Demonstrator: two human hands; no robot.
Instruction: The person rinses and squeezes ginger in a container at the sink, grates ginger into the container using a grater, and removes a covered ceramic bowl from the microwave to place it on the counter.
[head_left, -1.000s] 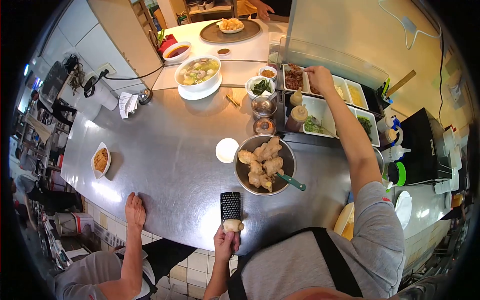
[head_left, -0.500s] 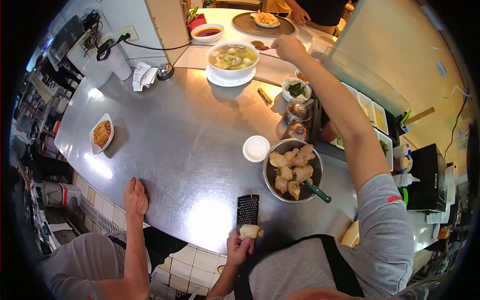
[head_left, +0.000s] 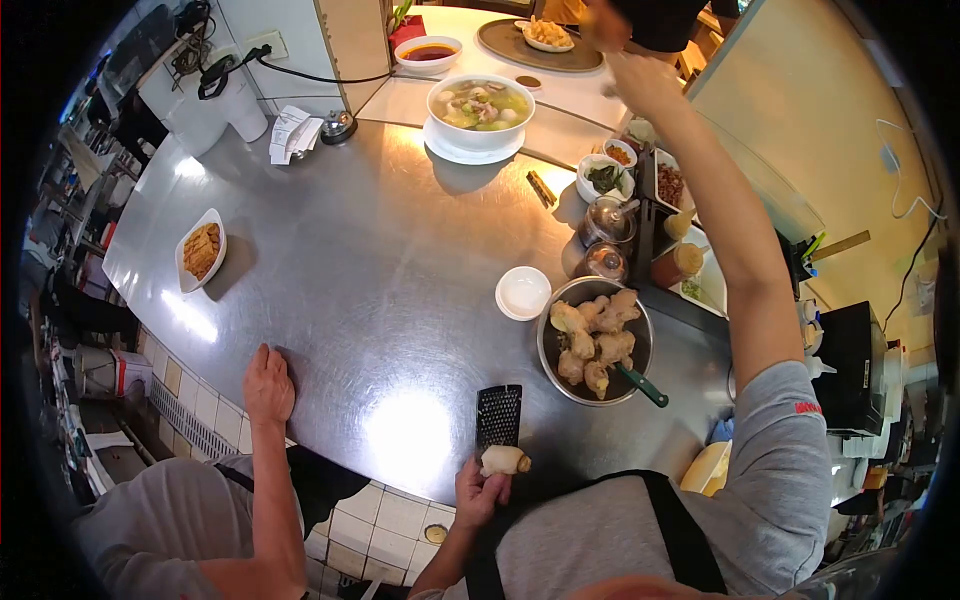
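My left hand [head_left: 482,493], at the counter's near edge, is closed around a peeled piece of ginger [head_left: 505,460]. The ginger lies over the lower end of a flat black grater [head_left: 498,415], so I cannot see whether my fingers also grip its handle. My right hand [head_left: 645,85] is stretched far out over the back right, smeared by motion, its fingers unclear. Close to it is another person's blurred hand [head_left: 605,25]. A steel bowl [head_left: 648,365] of ginger pieces [head_left: 597,335] stands right of the grater, with a green-handled tool [head_left: 640,384] in it.
A co-worker's hand [head_left: 268,385] rests on the steel counter [head_left: 350,250] at left, near a dish of fried food [head_left: 202,252]. Toward the back stand a soup bowl [head_left: 480,105], a red sauce bowl [head_left: 428,55] and a small brown dish [head_left: 528,82]. White saucers [head_left: 523,293] sit mid-right.
My right hand has moved right, away from the small brown item, which stays on the back ledge. The other person's hand has come near mine. My left hand has hardly moved.
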